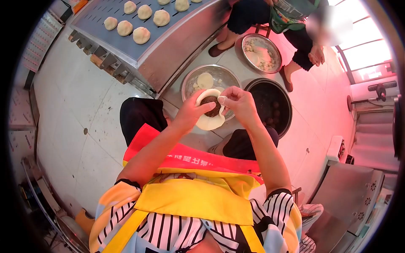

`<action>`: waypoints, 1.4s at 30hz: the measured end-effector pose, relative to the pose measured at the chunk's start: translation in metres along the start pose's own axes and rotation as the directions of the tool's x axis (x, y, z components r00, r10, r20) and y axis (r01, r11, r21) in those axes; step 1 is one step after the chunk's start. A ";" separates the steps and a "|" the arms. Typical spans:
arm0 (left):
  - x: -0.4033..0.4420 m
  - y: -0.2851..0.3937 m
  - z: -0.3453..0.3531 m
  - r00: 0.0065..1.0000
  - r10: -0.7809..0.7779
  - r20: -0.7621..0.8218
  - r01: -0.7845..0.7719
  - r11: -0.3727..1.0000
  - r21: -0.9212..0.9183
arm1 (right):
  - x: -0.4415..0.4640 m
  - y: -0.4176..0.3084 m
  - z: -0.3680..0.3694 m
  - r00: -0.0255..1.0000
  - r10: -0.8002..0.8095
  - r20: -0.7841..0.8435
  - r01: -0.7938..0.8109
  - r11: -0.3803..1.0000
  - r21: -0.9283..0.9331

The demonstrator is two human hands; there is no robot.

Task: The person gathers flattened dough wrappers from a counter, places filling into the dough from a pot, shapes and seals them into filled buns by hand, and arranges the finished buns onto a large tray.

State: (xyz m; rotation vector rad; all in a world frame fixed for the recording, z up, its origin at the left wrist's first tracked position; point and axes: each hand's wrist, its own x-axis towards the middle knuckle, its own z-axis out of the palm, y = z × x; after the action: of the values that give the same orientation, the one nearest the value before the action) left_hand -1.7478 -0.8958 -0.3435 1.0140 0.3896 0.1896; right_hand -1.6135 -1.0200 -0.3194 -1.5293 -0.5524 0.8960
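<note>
My left hand cups a round, pale dough wrapper, its thumb resting over the dark filling in the middle. At the wrapper's right edge, the thumb and forefinger of my right hand pinch the dough, and a small fold shows there. The wrapper's rim still stands open around the filling. Just beyond my hands, a metal bowl on the floor holds a flat dough disc and small dough pieces. Right of it stands a black pot with dark round lumps inside.
Several shaped buns sit on a slotted metal surface at upper left. Across from me, a seated person has a second bowl of dough at their feet. A metal cabinet stands at lower right.
</note>
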 end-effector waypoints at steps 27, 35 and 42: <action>0.006 0.004 -0.012 0.999 0.015 -0.033 0.000 0.910 0.414 | -0.011 0.016 0.003 0.994 -0.110 0.000 0.110 0.990 -0.094; 0.011 -0.022 -0.034 0.974 0.148 0.173 -0.226 0.712 0.665 | -0.009 0.024 0.003 0.976 -0.174 0.130 0.206 0.930 -0.303; 0.016 0.007 -0.026 0.976 -0.140 0.169 0.029 0.846 0.532 | -0.015 0.036 0.001 0.987 -0.157 -0.010 0.155 0.981 -0.120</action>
State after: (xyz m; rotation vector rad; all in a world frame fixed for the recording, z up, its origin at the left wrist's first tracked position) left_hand -1.7435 -0.8663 -0.3535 1.5441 0.3037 -0.1132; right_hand -1.6285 -1.0371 -0.3516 -1.5756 -0.7123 0.7379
